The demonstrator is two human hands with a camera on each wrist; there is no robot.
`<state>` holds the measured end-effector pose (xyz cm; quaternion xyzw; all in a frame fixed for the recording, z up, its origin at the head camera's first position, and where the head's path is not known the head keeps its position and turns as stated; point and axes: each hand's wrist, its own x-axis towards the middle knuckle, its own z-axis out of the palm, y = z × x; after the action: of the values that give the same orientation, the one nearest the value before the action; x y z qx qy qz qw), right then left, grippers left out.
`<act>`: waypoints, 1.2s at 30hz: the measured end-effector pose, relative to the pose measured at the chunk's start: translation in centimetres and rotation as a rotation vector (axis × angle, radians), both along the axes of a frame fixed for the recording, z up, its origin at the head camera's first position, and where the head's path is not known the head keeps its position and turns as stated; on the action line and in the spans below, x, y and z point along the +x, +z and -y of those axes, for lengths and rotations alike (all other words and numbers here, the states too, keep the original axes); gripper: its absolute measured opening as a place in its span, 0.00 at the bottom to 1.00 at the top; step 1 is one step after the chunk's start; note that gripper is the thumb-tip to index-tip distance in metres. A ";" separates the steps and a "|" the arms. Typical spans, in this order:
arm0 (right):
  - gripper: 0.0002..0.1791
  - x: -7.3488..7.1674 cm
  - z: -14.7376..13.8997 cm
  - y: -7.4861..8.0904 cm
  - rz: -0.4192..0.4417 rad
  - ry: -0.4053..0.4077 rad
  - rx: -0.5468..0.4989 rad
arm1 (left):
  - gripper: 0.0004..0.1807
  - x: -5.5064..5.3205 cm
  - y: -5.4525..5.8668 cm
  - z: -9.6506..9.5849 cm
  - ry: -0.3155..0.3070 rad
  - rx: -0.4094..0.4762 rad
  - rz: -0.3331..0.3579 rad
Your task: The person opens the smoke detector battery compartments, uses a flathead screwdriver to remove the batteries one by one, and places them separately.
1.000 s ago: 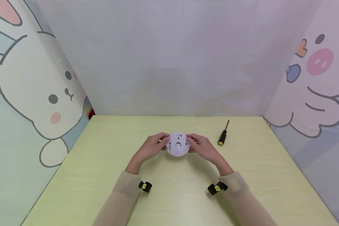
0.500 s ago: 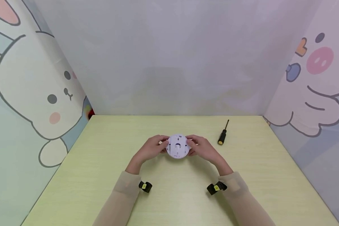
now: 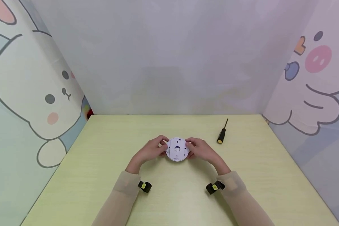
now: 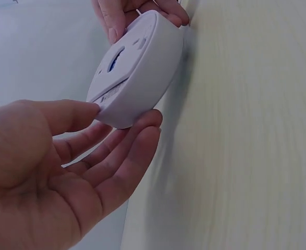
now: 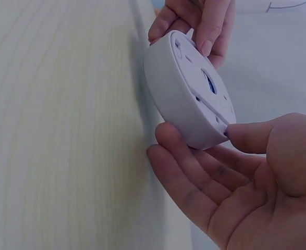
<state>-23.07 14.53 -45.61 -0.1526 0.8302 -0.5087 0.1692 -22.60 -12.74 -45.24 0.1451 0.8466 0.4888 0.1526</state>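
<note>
Both hands hold a round white smoke detector low over the table, its flat back with slots and a central hole turned up toward the head camera. My left hand pinches its left edge, thumb on the back plate and fingers under the side wall, as the left wrist view shows. On the opposite edge, my right hand grips it the same way; in the right wrist view the right thumb presses near the rim. Through the central hole a bit of blue shows. The front face is hidden underneath.
A screwdriver with a black handle and yellow end lies on the pale wooden table, to the right of and beyond the right hand. Cloth walls with cartoon animals enclose the table at left and right, and a plain grey wall stands behind.
Both hands have brought the smoke detector slightly toward the person and lower, with its back face tipped a little flatter. The grip looks the same, and the screwdriver stays in place.
</note>
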 end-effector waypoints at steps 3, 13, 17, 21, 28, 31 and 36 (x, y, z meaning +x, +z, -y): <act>0.20 -0.1 0.1 0.0 -0.017 0.002 0.035 | 0.15 0.0 -0.1 -0.1 0.010 0.004 0.015; 0.18 -0.3 0.2 -0.4 -0.037 -0.023 0.114 | 0.17 -0.2 -0.4 -0.1 0.018 -0.016 0.027; 0.18 -0.3 0.3 -0.6 -0.051 -0.025 0.136 | 0.19 -0.2 -0.5 -0.2 0.008 -0.018 0.015; 0.19 -0.3 0.3 -0.7 -0.049 -0.025 0.155 | 0.20 -0.2 -0.6 -0.3 0.011 -0.028 0.010; 0.18 -0.2 0.3 -0.5 -0.049 -0.019 0.180 | 0.20 -0.2 -0.7 -0.5 0.020 -0.029 0.013; 0.18 -0.3 0.2 -0.6 -0.055 -0.014 0.195 | 0.20 -0.3 -0.8 -0.5 0.022 -0.039 -0.006; 0.21 -0.4 0.0 -0.7 -0.066 -0.008 0.220 | 0.20 -0.3 -0.8 -0.4 0.030 -0.059 -0.032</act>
<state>-23.51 14.50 -46.33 -0.1467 0.8867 -0.4100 0.1555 -22.86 -12.35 -46.02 0.1356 0.8651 0.4635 0.1358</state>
